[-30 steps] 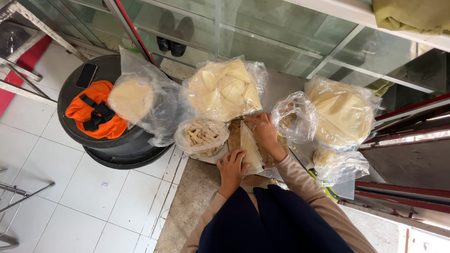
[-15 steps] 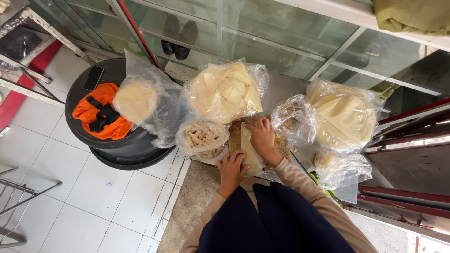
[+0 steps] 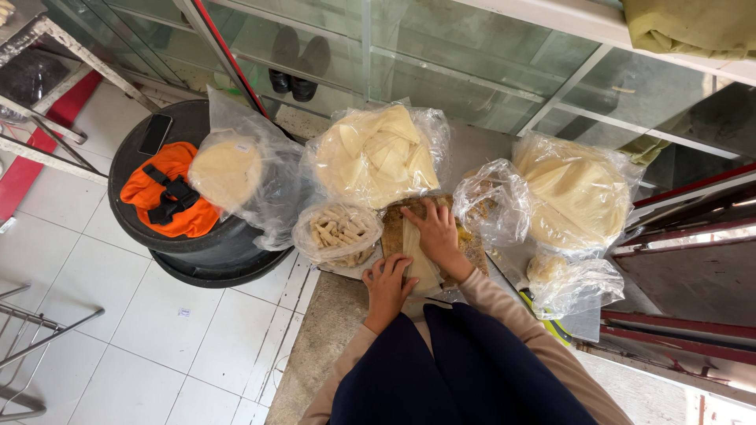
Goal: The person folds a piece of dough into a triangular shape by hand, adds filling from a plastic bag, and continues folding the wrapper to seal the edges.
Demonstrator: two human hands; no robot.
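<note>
Pale dough sheet (image 3: 420, 264) — flat under both hands' fingers (image 3: 429, 228).

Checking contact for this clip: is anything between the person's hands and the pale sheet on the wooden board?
Nothing visible. The left hand and right hand both lie directly on the pale sheet on the wooden board. The bag of rolled pieces sits off to the left, apart from the hands.

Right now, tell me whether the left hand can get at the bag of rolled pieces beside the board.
Probably yes. The left hand rests on the pale sheet on the board, and the bag of rolled pieces sits just to its left with its top open. Nothing lies between them.
</note>
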